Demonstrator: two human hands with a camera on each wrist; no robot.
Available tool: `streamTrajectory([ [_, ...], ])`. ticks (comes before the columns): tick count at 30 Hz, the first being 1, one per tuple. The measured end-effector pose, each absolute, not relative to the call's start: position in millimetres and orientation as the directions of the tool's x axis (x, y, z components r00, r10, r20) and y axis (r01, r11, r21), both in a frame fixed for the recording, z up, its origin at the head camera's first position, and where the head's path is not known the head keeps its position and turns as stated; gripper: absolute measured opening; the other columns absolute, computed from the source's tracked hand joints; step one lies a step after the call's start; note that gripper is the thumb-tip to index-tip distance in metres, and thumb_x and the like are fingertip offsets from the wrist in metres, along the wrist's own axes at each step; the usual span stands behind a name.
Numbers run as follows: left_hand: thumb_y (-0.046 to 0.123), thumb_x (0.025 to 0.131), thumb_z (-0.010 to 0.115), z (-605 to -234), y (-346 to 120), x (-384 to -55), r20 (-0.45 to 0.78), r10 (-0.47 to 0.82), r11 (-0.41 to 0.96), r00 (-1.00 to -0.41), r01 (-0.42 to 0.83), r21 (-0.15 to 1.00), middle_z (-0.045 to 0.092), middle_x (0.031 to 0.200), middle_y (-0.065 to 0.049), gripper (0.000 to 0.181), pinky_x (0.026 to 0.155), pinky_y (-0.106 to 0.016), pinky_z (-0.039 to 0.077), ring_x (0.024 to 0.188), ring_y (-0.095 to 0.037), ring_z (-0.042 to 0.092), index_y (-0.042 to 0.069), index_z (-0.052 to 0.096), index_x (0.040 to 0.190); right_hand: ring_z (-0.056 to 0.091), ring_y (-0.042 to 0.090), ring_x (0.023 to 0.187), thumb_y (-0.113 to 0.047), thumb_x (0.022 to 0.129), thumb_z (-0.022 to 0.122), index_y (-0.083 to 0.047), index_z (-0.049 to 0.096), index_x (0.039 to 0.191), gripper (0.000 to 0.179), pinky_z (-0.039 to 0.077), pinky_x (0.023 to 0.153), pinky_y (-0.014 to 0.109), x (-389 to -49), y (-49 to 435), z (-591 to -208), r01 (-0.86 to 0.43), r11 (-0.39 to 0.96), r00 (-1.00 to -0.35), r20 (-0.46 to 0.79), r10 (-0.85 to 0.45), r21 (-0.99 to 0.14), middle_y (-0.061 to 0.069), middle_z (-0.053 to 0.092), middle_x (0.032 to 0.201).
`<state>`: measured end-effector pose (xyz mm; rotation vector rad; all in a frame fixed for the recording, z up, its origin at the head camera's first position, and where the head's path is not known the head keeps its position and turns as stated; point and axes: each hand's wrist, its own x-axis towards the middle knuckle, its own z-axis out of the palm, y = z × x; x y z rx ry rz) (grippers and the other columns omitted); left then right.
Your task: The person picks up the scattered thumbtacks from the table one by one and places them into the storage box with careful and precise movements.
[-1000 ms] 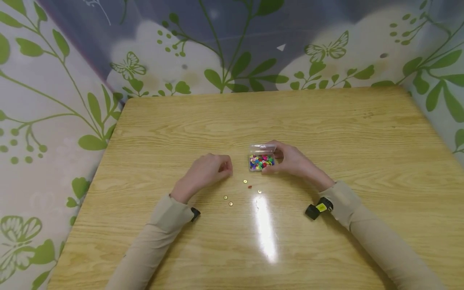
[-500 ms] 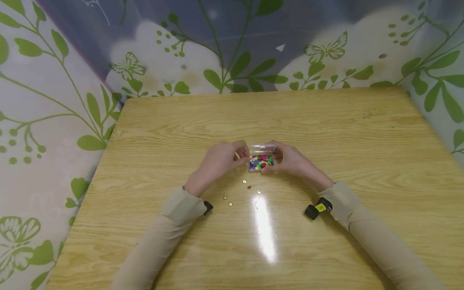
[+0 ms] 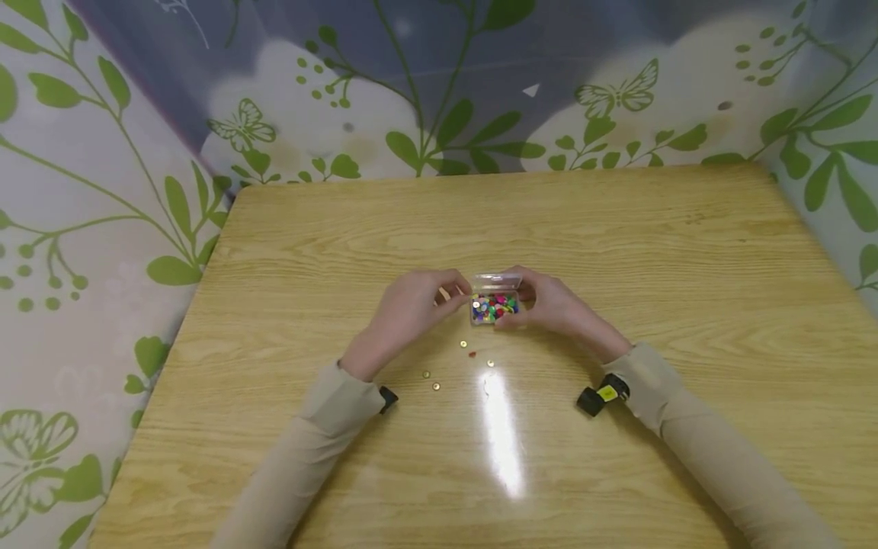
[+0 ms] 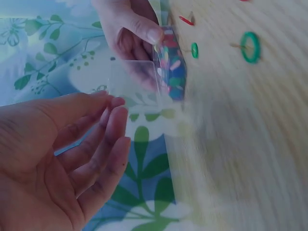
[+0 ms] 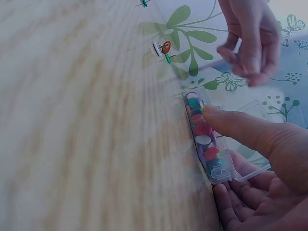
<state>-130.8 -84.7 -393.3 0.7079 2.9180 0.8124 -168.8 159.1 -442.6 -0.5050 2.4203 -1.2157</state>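
Observation:
A small clear plastic box (image 3: 495, 308), its hinged lid (image 3: 497, 280) raised, holds many colourful thumbtacks (image 5: 202, 129). My right hand (image 3: 552, 305) grips the box at its right end, thumb on the near side and fingers behind. At the box's left edge is my left hand (image 3: 420, 305), fingers bent loosely and thumb tip close to the index finger. No thumbtack shows between those fingers in the left wrist view. Several loose thumbtacks lie on the table nearer the body, among them a green thumbtack (image 4: 250, 47) with its pin up and a red thumbtack (image 3: 472, 354).
The wood-grain table (image 3: 617, 229) runs back to a wall (image 3: 466, 91) with leaf and butterfly print. A bright light reflection crosses the tabletop in front of the loose thumbtacks. Each wrist wears a black camera (image 3: 591, 401).
My left hand has moved right to the box's left edge, and its fingers have loosened. A pale thumbtack now shows at the left of the pile. Right hand and box have stayed still.

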Motion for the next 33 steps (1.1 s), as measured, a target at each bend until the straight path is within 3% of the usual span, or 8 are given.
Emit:
streamTrajectory([
  [7,0.015,0.097,0.068,-397.5,-109.1,-115.4,-0.015,0.498,0.766,-0.867,0.432,0.475,0.075,0.091,0.004,0.009,0.073,-0.029,0.055,0.08,-0.011,0.068,0.017,0.075,0.101,0.06,0.034,0.123,-0.022,0.077,0.09,-0.008,0.053,0.139,0.074,0.04,0.11,0.053,-168.1,160.1,-441.3,-0.126,0.568,-0.867,-0.188,-0.461,-0.813,0.017,0.065,0.129],
  [16,0.018,0.087,0.081,-406.6,-132.7,-94.8,-0.197,0.615,0.7,-0.763,0.415,0.581,0.068,0.081,0.012,0.01,0.071,-0.024,0.051,0.074,0.0,0.061,0.018,0.072,0.09,0.058,0.035,0.125,-0.024,0.077,0.09,-0.007,0.051,0.142,0.077,0.04,0.111,0.054,-168.0,161.0,-442.2,-0.129,0.577,-0.865,-0.193,-0.463,-0.807,0.017,0.063,0.132],
  [33,0.017,0.085,0.082,-413.5,-129.4,-93.8,-0.169,0.627,0.691,-0.761,0.443,0.571,0.068,0.074,0.012,0.016,0.066,-0.02,0.05,0.067,0.001,0.057,0.017,0.069,0.076,0.06,0.035,0.123,-0.023,0.078,0.09,-0.008,0.052,0.14,0.075,0.041,0.109,0.054,-168.4,160.2,-442.3,-0.134,0.574,-0.862,-0.19,-0.469,-0.808,0.016,0.064,0.129],
])
